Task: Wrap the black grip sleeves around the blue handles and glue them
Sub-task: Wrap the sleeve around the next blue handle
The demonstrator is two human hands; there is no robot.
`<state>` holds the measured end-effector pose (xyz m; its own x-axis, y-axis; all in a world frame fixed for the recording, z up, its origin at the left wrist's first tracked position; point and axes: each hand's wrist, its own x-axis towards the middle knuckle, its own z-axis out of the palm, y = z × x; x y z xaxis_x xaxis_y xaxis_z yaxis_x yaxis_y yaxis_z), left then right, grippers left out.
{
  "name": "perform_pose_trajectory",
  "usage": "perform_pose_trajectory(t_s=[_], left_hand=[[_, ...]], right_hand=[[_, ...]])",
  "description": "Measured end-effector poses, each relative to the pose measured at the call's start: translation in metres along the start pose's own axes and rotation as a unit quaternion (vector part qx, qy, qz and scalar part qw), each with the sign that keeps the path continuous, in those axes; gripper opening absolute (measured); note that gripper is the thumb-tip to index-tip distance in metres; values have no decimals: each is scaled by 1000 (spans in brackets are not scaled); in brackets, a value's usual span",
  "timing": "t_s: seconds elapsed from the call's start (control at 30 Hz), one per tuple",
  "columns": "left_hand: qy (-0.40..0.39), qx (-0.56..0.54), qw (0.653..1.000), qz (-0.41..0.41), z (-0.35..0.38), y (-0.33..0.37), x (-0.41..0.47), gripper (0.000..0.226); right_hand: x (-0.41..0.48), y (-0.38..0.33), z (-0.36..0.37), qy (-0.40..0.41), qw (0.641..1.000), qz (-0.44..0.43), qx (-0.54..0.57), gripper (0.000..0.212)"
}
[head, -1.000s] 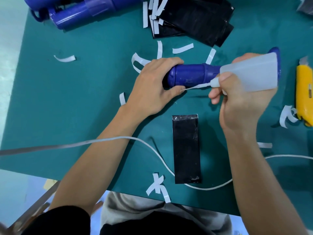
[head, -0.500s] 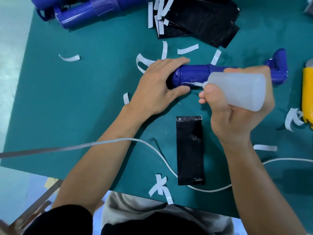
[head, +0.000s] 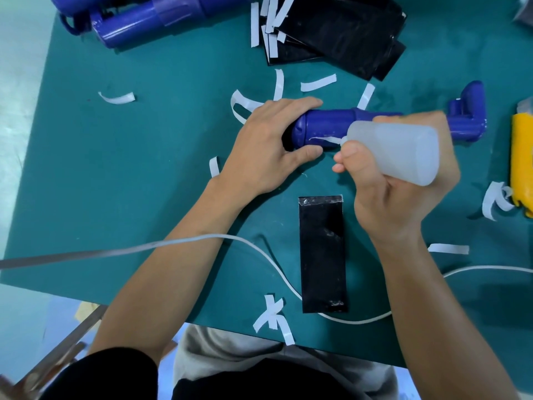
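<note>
The fingers [head: 300,103] of the left hand [head: 268,145] are curled over the rounded end of the blue handle [head: 326,125]. The thumb is pressed against its near side, so the handle is pinned lying on the desk [head: 115,168]. The right hand [head: 403,194] is wrapped round a translucent glue bottle [head: 403,151]. The nozzle is laid against the handle's near face, where a thin white line of glue [head: 321,139] is seen.

The step in hand is judged to be gluing the bare handle before it is wrapped. It would be done well if the bead were run evenly along the length to be covered. The squeeze should be kept light so that nothing drips, and the handle stopped from rolling. The left thumb lies close to the wet line and could be smeared.

One black grip sleeve [head: 321,255] is laid flat on the desk just below the hands, apart from the handle. A pile of further sleeves [head: 346,33] and more blue handles [head: 150,21] are seen at the far edge. White backing strips [head: 318,83] are scattered about, and a yellow knife [head: 523,157] is at the right.

The bottle is the only container. Its wall is cloudy, and how much glue is inside cannot be told.
</note>
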<state>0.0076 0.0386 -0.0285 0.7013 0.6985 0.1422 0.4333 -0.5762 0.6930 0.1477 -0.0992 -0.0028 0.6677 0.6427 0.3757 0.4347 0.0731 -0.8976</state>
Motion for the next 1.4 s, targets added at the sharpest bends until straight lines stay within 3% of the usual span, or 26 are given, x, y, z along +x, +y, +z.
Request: perform_pose_trajectory(t_s=[0.23, 0.4, 0.63, 0.77, 0.93, 1.03, 1.13, 1.4], left_hand=[[6, -3, 1000, -1, 1, 0, 0, 62], [6, -1, 1000, -3, 0, 0, 0, 62], [4, 2, 1000, -6, 0, 0, 0, 63], [3, 3, 1000, -6, 0, 0, 0, 63], [3, 3, 1000, -4, 0, 1, -1, 63], [1, 4, 1000, -5, -1, 1, 0, 63], [-2, 6, 1000, -6, -2, 2, 0, 62], [-15, 5, 1000, -10, -3, 3, 0, 62]], right_hand=[[2, -2, 2, -8, 1000, -7, 12, 20], [1, 2, 0, -13, 1000, -2, 3, 42], [0, 3, 0, -21, 1000, -14, 8, 34], [0, 3, 1, -22, 1000, -9, 5, 39], [0, -1, 0, -27, 999, -15, 12, 21], [0, 0, -1, -23, 1000, -13, -3, 32], [0, -4, -2, -24, 1000, -9, 3, 27], [4, -5, -10, -10, 1000, 7, -28, 36]])
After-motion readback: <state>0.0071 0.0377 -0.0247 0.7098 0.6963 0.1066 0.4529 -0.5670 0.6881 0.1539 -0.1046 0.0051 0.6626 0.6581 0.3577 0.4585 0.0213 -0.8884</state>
